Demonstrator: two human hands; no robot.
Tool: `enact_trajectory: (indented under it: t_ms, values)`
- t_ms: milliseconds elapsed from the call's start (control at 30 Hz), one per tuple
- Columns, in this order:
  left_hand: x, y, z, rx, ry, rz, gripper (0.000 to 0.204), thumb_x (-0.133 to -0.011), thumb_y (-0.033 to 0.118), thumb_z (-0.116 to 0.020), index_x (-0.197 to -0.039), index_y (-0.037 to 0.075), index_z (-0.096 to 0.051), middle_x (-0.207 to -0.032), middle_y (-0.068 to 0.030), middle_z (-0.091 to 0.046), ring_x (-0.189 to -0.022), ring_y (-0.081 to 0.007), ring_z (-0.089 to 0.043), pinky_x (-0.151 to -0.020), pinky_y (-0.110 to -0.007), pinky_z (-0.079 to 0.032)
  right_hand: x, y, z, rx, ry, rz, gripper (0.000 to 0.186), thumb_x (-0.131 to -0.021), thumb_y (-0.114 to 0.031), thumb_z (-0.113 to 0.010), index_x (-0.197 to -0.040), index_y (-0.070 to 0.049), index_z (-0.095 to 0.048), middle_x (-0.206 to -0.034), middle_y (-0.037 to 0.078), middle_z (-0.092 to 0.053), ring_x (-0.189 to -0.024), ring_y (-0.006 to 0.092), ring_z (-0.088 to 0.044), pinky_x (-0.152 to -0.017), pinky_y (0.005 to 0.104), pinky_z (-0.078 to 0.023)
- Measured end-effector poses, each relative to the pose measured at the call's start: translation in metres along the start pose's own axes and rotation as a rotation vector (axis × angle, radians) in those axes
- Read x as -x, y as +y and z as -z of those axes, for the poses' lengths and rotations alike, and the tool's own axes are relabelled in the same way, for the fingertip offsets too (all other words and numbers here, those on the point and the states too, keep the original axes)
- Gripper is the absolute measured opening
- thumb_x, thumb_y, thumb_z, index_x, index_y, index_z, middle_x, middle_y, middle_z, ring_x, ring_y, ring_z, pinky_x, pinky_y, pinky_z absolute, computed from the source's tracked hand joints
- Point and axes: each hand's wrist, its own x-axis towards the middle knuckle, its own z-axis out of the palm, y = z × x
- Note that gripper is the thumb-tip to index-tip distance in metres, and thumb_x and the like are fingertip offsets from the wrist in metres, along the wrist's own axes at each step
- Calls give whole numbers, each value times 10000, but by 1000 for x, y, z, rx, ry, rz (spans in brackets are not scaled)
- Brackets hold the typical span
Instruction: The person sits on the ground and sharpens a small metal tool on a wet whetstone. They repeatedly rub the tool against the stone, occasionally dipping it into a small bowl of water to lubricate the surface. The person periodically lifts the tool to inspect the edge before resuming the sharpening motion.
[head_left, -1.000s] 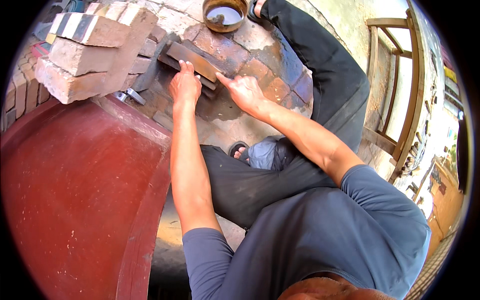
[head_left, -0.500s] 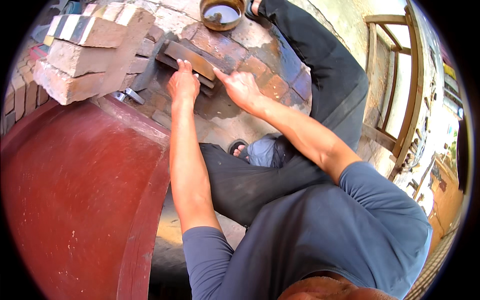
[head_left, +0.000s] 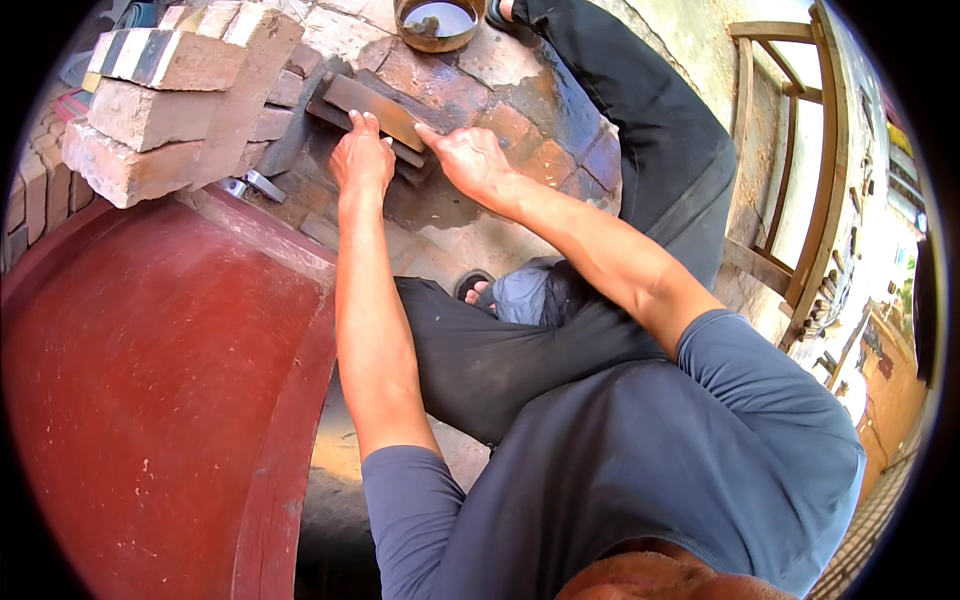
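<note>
Both my hands are on a flat, brown rectangular block [head_left: 372, 108], which lies slanted over darker slabs [head_left: 408, 155] on wet paving. My left hand [head_left: 362, 158] grips its near long side, with fingertips over the top edge and the thumb side near its middle. At the block's right end, my right hand [head_left: 472, 160] presses with its extended index finger and thumb side, the other fingers curled in. The block's underside and what it rests on are partly hidden by my left hand. I cannot tell whether the block is wood, stone or metal.
A stack of bricks [head_left: 165, 115] stands at the far left, with a small metal piece [head_left: 264, 187] at its foot. A brown bowl of water [head_left: 437, 43] sits beyond. A red panel [head_left: 160, 390] fills the left; a wooden frame [head_left: 826, 170] stands right.
The whole view has shifted slightly up and left. My hands stay at the same places on the block, with at most a small movement of my right fingers.
</note>
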Motion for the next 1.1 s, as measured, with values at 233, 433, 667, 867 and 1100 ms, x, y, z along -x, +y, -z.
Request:
enact_trajectory:
  t_ms: [233,433,667,867,1100]
  values:
    - [3,6,3,-9,-14,4,528,-947,260,-668,-1432,95,-539,-1540,-166,-481,-1298,-348,-570,-1042,-465,-502,12,3,3,61,-50,9,474,-893,-69,-533,-1358,-99,-616,-779,211,-700,-724,380,-708,-628,487,-560]
    - [6,-1,-5,-54,27,0,484,-964,254,-643,-1425,133,-554,-1546,-138,-482,-1303,-335,-570,-1055,-459,-501,24,1,4,76,-107,2,467,-899,-80,-539,-1359,-98,-613,-764,197,-698,-741,371,-714,-630,474,-564]
    - [3,4,2,-82,-19,41,506,-978,267,-615,-1462,150,-523,-1521,-126,-514,-1241,-332,-611,-1018,-467,-523,4,-1,-2,62,-32,55,612,-853,-25,-498,-1445,-156,-580,-764,221,-689,-723,390,-705,-643,510,-555]
    - [-6,-2,-7,-52,-76,84,498,-975,263,-620,-1451,149,-530,-1544,-122,-491,-1284,-327,-586,-1023,-461,-521,16,-1,-1,91,-95,25,534,-892,-58,-500,-1414,-134,-592,-800,213,-708,-746,378,-717,-654,498,-564]
    - [3,4,-5,-35,-9,42,466,-973,258,-618,-1418,139,-552,-1407,-166,-596,-1206,-377,-625,-986,-498,-528,28,0,9,132,-168,-50,492,-904,-58,-491,-1382,-93,-605,-812,207,-712,-747,374,-716,-657,486,-564]
